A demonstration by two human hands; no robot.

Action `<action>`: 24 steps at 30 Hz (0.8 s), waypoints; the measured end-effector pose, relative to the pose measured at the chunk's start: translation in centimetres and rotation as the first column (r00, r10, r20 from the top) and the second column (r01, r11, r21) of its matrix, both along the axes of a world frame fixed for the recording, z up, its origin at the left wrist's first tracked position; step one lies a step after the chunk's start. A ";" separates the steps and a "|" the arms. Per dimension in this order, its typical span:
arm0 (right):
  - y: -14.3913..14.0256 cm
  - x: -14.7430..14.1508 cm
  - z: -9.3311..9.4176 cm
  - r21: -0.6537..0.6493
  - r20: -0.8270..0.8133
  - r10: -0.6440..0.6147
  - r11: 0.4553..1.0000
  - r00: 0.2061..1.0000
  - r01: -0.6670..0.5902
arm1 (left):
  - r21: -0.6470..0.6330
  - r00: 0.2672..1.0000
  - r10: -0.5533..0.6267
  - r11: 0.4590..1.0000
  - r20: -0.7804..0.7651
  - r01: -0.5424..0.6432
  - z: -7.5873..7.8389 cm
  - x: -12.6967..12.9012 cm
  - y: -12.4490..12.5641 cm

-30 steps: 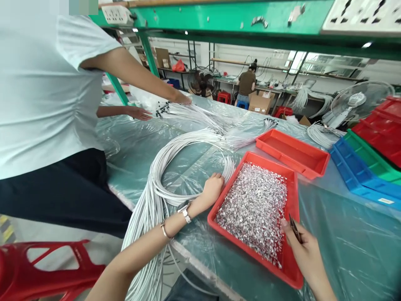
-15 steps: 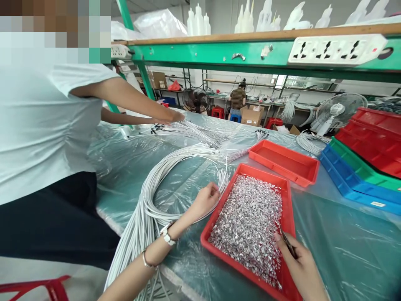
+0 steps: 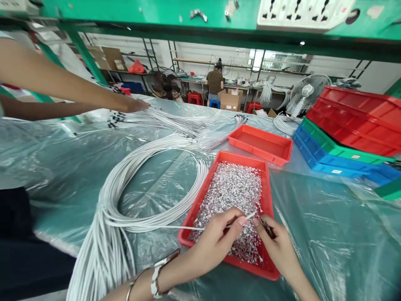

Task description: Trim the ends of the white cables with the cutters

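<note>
1. Clear plastic sheeting covered the green table; at far left, a co-worker's arms reached over a spread of white wires.
2. My left grip was closed, thumb and finger pinching a white cable near its tip, above the silver pieces in the red tray.
3. My right grip was curled around a slim dark tool, fingertips just beside the cable's tip; touching or not, I could not tell.
4. From my left fingers, the cable ran across the tray's left rim towards the white coil.
5. Judgement: a pinch close to the tip probably kept it from bending, and some slack helped.
6. Low wrists, I reckoned, risked scattering pieces; steady, small movements suited this best.
</note>
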State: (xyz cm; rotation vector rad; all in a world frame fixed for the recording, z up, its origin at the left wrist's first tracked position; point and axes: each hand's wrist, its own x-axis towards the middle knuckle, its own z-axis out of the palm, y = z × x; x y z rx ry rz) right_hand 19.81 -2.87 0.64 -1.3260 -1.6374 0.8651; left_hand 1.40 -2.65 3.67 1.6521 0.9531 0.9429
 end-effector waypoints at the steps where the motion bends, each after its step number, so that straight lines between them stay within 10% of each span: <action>1: -0.2 -0.1 0.1 0.004 -0.007 0.002 1.000 1.000 -0.002 | -0.003 1.000 -0.022 1.000 -0.008 0.022 -0.2 0.2 -0.1; 24: -1.7 -0.6 1.3 0.028 -0.228 0.003 1.000 0.974 0.003 | -0.021 0.991 -0.135 0.991 -0.023 0.135 -1.9 0.3 0.5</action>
